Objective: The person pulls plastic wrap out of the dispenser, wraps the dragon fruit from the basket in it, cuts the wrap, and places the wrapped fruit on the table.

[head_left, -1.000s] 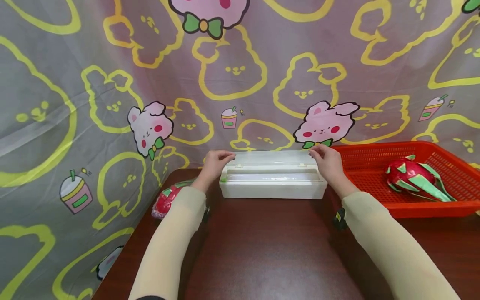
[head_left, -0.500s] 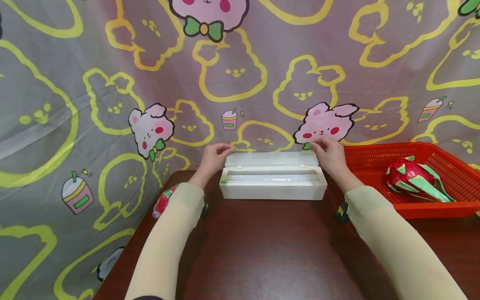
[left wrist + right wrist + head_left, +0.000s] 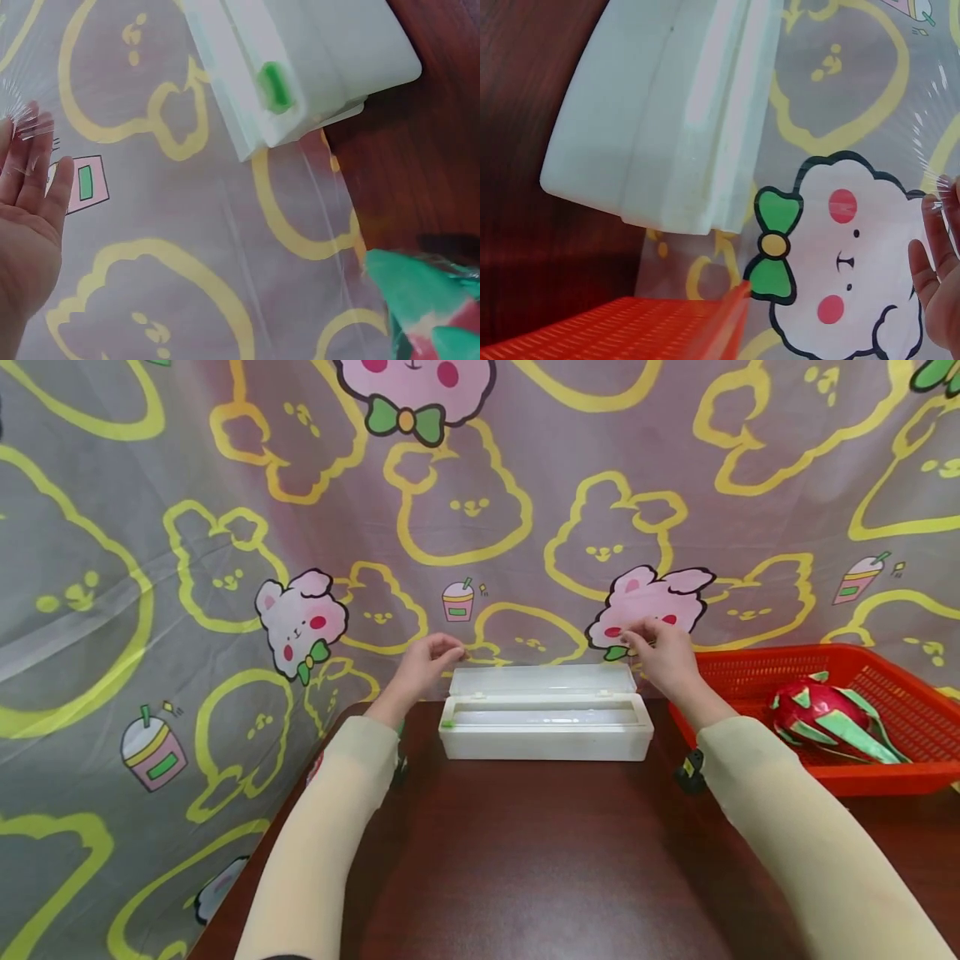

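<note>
A white cling film dispenser (image 3: 546, 745) stands at the back of the table with its translucent lid (image 3: 543, 680) raised. Inside its opening lies a pale roll (image 3: 547, 717). Above and behind the dispenser, my left hand (image 3: 427, 664) pinches one side of a clear sheet of cling film (image 3: 22, 94). My right hand (image 3: 663, 660) pinches the other side, and the film puckers at the fingertips in both wrist views. Most of the sheet is too clear to make out in the head view. A green slide piece (image 3: 276, 87) sits at the dispenser's left end.
To the right is a red plastic basket (image 3: 840, 777) with a dragon fruit (image 3: 821, 710) in it. Another dragon fruit (image 3: 424, 300) lies on the table's left side, mostly hidden by my left sleeve in the head view. A patterned curtain (image 3: 525, 527) hangs behind the table.
Both hands have risen from the upper corners of the dispenser's lid and moved slightly apart, drawing the cling film up. The dispenser has stayed in place.
</note>
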`<state>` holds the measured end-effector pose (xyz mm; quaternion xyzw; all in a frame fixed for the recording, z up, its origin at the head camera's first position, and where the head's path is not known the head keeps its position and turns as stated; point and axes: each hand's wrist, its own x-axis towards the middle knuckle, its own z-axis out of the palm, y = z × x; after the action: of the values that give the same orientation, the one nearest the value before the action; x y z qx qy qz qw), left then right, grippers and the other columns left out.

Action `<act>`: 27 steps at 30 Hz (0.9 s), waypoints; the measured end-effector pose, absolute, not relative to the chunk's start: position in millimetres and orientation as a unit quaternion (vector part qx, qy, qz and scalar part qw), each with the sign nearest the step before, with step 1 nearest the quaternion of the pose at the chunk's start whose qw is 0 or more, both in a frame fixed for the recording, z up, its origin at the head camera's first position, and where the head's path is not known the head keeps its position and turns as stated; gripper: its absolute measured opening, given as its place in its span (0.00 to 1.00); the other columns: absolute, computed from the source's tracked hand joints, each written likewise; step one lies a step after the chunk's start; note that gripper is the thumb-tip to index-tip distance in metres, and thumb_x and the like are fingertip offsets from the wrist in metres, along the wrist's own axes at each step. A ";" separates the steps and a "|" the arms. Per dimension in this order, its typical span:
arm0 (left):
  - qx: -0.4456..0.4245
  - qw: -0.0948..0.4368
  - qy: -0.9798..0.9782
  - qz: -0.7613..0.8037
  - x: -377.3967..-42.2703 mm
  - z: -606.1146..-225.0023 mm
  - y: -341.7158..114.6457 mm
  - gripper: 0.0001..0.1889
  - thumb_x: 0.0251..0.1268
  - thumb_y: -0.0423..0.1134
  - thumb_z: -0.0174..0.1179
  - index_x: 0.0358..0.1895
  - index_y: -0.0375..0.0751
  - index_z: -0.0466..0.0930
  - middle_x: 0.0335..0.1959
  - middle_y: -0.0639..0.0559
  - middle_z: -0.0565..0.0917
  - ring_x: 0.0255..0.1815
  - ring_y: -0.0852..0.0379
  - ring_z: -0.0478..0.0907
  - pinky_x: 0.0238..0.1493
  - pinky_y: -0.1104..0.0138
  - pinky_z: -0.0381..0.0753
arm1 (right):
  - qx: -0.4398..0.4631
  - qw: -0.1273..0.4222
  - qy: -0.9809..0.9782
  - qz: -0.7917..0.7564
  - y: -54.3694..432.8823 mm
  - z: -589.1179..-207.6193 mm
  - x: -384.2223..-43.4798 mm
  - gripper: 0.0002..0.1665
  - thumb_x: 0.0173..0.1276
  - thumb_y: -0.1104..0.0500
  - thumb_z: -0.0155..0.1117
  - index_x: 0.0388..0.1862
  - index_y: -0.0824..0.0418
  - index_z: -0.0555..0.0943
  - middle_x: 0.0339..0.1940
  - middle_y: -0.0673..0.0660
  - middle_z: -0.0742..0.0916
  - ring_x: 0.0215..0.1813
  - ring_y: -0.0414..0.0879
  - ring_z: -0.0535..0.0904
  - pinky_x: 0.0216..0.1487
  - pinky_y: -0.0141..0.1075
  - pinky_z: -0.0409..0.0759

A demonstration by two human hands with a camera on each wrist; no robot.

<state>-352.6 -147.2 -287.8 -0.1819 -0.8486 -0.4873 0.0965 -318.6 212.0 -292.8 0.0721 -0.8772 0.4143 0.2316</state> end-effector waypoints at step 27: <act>-0.200 0.145 -0.817 -0.520 -350.0 -242.5 -142.4 0.12 0.67 0.35 0.62 0.46 0.29 0.83 0.39 0.42 0.87 0.40 0.53 0.85 0.51 0.60 0.78 | 0.120 0.275 -0.874 0.382 224.9 -252.9 -310.6 0.13 0.72 0.56 0.60 0.46 0.64 0.83 0.41 0.64 0.85 0.40 0.52 0.75 0.28 0.25 0.70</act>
<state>-350.0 -142.4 -242.5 -0.2001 -0.8175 -0.5201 0.1454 -310.6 224.9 -252.9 0.1195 -0.8744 0.3819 0.2745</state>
